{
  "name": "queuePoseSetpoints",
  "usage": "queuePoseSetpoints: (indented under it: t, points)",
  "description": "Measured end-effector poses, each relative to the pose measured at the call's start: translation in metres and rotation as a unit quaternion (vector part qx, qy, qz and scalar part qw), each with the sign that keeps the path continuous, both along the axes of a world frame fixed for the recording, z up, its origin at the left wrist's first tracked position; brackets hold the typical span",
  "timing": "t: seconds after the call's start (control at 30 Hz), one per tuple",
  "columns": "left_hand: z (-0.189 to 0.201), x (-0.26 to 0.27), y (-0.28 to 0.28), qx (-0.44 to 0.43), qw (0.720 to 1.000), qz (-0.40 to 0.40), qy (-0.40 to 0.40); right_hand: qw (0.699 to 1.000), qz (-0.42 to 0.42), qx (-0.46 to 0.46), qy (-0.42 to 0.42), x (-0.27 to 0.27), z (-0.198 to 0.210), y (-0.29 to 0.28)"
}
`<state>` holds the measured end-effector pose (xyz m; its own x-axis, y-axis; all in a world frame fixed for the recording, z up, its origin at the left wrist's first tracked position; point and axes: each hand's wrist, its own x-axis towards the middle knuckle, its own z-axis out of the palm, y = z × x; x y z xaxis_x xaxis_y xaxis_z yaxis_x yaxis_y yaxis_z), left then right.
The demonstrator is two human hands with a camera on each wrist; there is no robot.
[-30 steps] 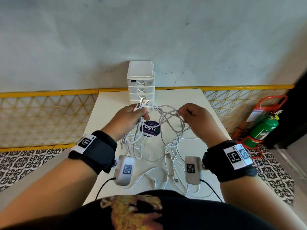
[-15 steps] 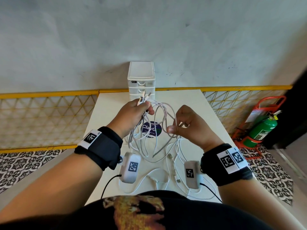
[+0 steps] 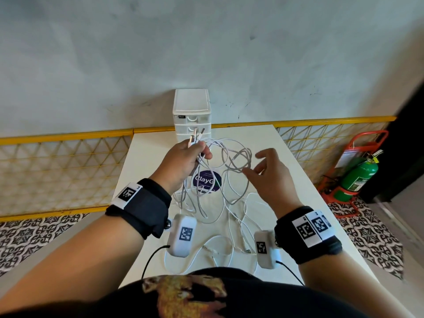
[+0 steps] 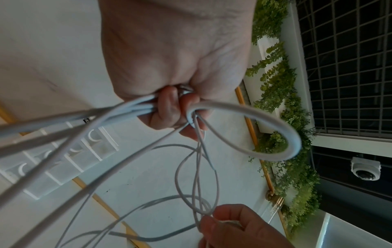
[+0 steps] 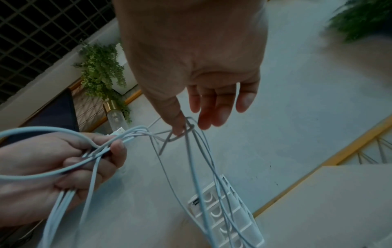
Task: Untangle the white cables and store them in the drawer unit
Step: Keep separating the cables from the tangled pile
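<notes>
A tangle of white cables (image 3: 234, 157) hangs between my hands above the table and trails down onto it. My left hand (image 3: 202, 152) grips a bundle of cable ends, and two USB plugs (image 3: 195, 136) stick up from the fist. In the left wrist view the left hand (image 4: 180, 109) has its fingers curled tight round several strands. My right hand (image 3: 252, 164) is spread, fingers loose. In the right wrist view only the thumb (image 5: 177, 127) touches a thin loop. The white drawer unit (image 3: 192, 111) stands at the table's far edge, all drawers closed.
The white table (image 3: 298, 180) bears a round purple sticker (image 3: 206, 180) under the cables. More loose cable (image 3: 220, 249) lies near my body. A yellow lattice railing (image 3: 64, 136) runs behind the table, and a green fire extinguisher (image 3: 358, 177) stands on the floor at right.
My right hand has let go of its pinch on the cables and spread its fingers, shifting right. The left hand keeps its grip on the bundle and has barely moved.
</notes>
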<state>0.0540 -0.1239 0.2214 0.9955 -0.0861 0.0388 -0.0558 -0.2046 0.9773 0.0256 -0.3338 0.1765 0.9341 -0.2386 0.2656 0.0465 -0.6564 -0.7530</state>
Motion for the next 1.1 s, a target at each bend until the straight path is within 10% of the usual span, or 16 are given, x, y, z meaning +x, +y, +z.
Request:
queuePoseSetpoints:
  t: [0.37,0.9,1.1]
  points:
    - [-0.002,-0.003,-0.011,0.034,0.996,-0.087,0.014,0.980,-0.020,0.175,0.093,0.019,-0.004,0.013]
    - [-0.009,0.019,0.012,0.264,0.960,0.077,-0.049,0.973,0.080,0.212,0.049,0.023,0.008,0.000]
    - [-0.007,0.013,-0.019,0.242,0.962,-0.118,-0.046,0.950,0.184,0.251,0.009,0.023,0.024,0.019]
